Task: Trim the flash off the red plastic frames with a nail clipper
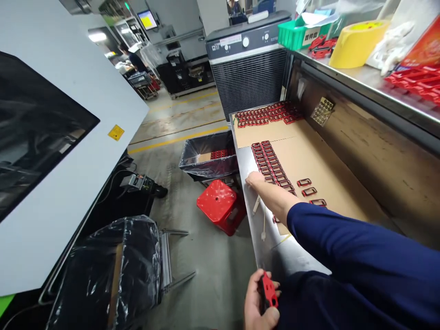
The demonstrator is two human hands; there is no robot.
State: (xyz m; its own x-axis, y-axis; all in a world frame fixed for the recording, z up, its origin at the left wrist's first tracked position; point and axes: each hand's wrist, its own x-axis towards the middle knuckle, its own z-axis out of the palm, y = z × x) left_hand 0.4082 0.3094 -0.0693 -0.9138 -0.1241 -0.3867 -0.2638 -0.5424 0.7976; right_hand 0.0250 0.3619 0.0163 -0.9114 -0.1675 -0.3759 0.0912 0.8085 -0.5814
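Down low, left hand [259, 302] grips red frame [268, 289] off table edge [250, 229].

Your right arm, in a dark blue long sleeve, stretches forward and to the left across your body, the bare right hand [258, 180] low and palm down at full reach, its fingers hard to make out. Your left hand [258, 303] sits close to your body at the bottom edge, fingers and thumb curled closed in a grip.

frames [271, 167] on cardboard [319, 169], stool [220, 204] left
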